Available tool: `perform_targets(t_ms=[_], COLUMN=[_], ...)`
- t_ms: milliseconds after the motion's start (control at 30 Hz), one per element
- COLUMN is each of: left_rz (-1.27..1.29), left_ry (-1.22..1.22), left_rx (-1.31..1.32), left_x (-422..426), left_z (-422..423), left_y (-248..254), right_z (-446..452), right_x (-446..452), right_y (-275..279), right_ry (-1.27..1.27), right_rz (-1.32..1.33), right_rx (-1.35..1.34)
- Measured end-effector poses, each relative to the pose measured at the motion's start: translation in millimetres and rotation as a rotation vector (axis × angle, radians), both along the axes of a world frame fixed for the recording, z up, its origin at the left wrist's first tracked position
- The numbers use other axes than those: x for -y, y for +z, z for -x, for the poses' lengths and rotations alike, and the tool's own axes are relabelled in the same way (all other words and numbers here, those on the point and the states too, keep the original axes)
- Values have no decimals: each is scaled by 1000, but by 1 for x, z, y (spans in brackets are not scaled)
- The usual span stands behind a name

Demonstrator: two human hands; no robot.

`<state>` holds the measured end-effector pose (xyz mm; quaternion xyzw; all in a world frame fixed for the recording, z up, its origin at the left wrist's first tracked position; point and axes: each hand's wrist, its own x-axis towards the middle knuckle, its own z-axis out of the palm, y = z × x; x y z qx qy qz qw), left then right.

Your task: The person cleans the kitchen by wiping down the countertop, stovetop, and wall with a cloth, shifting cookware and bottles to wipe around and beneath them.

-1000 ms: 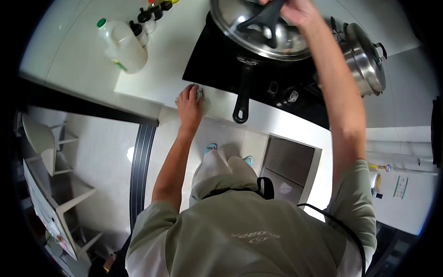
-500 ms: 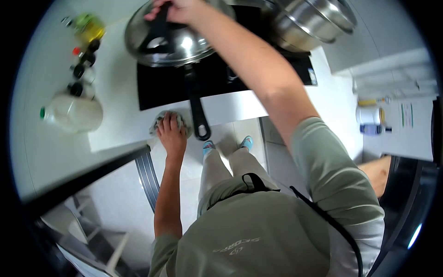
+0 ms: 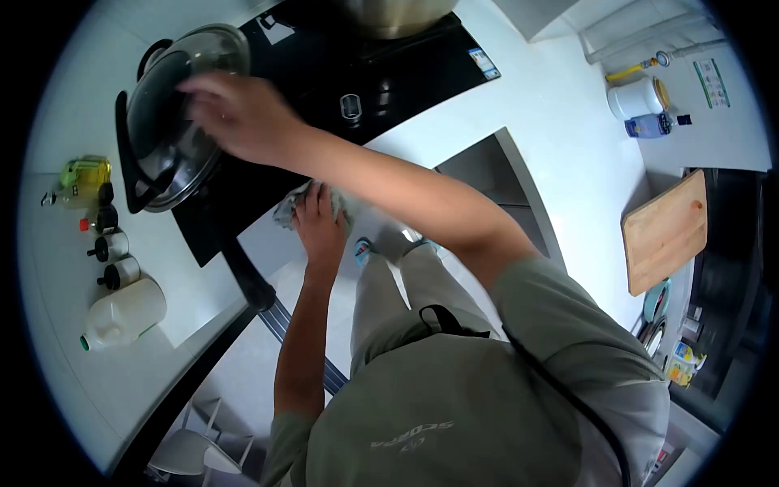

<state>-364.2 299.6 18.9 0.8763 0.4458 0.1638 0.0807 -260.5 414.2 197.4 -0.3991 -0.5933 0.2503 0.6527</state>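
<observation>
My left hand (image 3: 318,223) presses a grey-white cloth (image 3: 286,209) at the counter's front edge, its fingers curled over it. My right hand (image 3: 239,114) is blurred, in front of the shiny domed lid (image 3: 223,53). Its fingers look loosely apart, with nothing seen between them. The black lid handle (image 3: 123,154) stands to the left, apart from that hand. Beneath the lid is a frying pan, mostly hidden, whose long black handle (image 3: 243,272) points towards me over the edge of the black hob (image 3: 316,77).
A steel pot (image 3: 398,20) stands at the hob's far side. Along the left are an oil bottle (image 3: 85,174), several small jars (image 3: 114,245) and a large white jug (image 3: 126,312). A wooden cutting board (image 3: 667,235) lies to the right, beyond an open drawer (image 3: 491,174).
My right hand has come off the lid handle. The view has swung to the right, so the pan and bottles appear further left. My left hand stays on the cloth.
</observation>
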Motion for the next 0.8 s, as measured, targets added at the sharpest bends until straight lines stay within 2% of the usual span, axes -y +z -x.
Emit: perform_targets(t_ms=[33,67,100,133,167,200,233,300,433,500,533,667,733,800], left_rz=[6,-12,-28,-15,-11,10,28,53,6,-7,-5,-20,-35,-25], left_ry=[-9,-67,-122,-147,-147,-196,-249,-325,-450,-463,-461,-491,-531,-560], left_rx=[-10,33,75,79,72,53,31,103,148,131,122,105,66,77], left_x=[-1,-1,-1,1,3,5,7,11,8,1,0,8,17,15], left_z=[-14,-30,-45,-64,-84,-105,-127,-174,-256,-282,-288,-265,-242,-244], left_y=[-2,-5,-6,-6,-7,-7,-6,-1,2,-2,-4,-8,-1,1], right_z=[-32,-75,-120,-163,-203,-239,-276,-314,-332,-331,-334,-344,-345,-343], right_x=[29,69,100,134,175,208,233,261,267,262,256,252,260,248], right_y=[-19,-37,-63,-87,-95,-107,-126,-132,-138,-144,-145,-153,-153,-152], right_ry=[-176,-276,-328,-461,-516,-606,-703,-733,-587,-503,-475,-422,-409,-400], right_rz=[-89,1,-67,38,337,508,475,612,809,790,884,892,796,818], right_rx=[179,402,513,679,850,939,1107,1264,1215,1333,1338,1270,1369,1332])
